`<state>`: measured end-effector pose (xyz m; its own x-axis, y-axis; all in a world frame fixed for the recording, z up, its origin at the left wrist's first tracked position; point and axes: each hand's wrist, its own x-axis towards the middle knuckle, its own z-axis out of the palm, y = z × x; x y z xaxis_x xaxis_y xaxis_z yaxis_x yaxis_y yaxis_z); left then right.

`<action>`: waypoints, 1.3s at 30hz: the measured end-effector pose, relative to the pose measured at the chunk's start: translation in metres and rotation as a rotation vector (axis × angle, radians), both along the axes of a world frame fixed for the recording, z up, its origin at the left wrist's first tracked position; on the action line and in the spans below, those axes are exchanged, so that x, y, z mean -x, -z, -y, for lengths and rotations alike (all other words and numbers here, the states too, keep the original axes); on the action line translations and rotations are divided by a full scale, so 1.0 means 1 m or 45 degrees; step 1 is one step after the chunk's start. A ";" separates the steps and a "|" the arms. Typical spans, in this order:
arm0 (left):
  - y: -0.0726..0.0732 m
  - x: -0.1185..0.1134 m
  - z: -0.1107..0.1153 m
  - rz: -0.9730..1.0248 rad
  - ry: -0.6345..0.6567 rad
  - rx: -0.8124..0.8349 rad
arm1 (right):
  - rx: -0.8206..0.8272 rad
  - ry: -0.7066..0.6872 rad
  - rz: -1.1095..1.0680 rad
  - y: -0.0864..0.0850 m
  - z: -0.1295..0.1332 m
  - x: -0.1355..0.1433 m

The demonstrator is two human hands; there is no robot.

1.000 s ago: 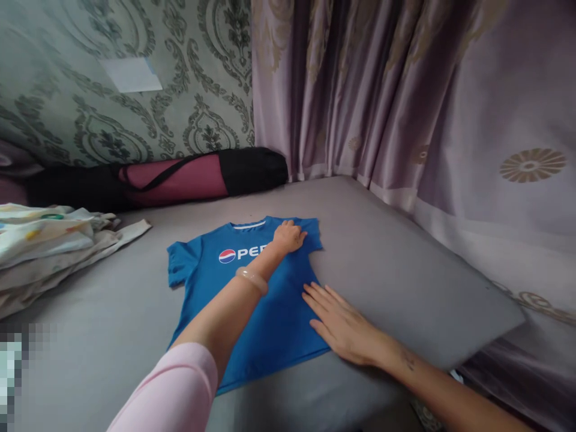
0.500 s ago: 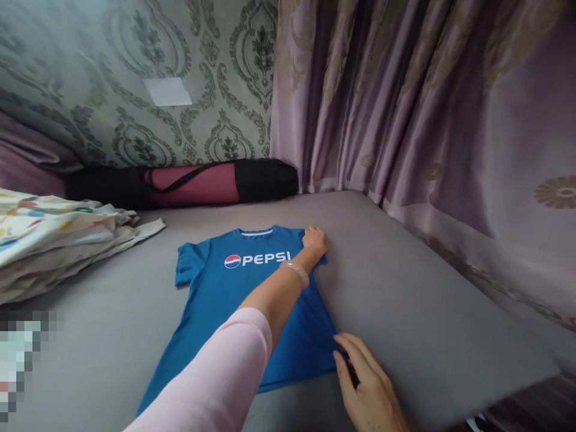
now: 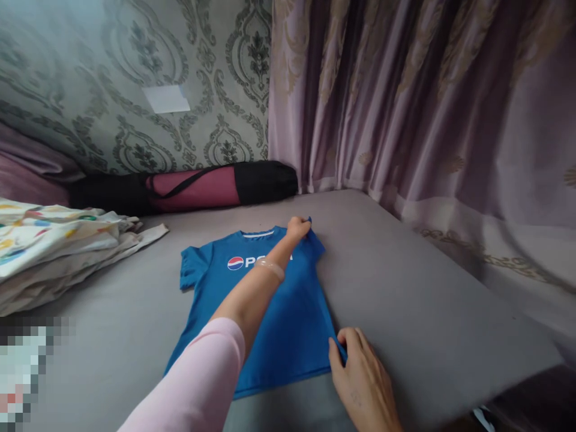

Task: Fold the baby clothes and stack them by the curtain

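Note:
A blue T-shirt point(image 3: 279, 324) with a round logo and white lettering lies spread on the grey bed surface point(image 3: 396, 300). My left hand point(image 3: 298, 228), at the end of the arm with a pink sleeve and a clear bracelet, pinches the shirt's right sleeve near the shoulder and lifts it a little. The forearm covers part of the lettering. At the lower right corner of the shirt, my right hand point(image 3: 362, 378) has the hem edge between thumb and fingers.
Behind the shirt lies a long black and maroon bag point(image 3: 198, 189) against the patterned wall. Folded patterned cloth point(image 3: 58, 240) is piled at the left. Purple curtains point(image 3: 360, 108) hang along the back and right.
My left hand has moved slightly left and up, raising the sleeve fabric. My right hand has closed on the shirt's lower corner.

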<state>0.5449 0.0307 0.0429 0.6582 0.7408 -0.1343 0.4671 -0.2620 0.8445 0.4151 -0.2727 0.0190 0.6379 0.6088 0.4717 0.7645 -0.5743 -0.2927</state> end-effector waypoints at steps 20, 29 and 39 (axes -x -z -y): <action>0.029 0.107 -0.061 0.211 -0.448 0.378 | -0.080 -0.649 -0.148 -0.004 -0.013 0.031; 0.026 0.120 -0.058 0.124 -0.317 -0.180 | -0.024 -0.795 -0.347 -0.008 -0.004 0.019; -0.042 0.207 0.048 0.085 1.420 -0.429 | -0.208 -0.758 -0.440 0.002 -0.005 0.019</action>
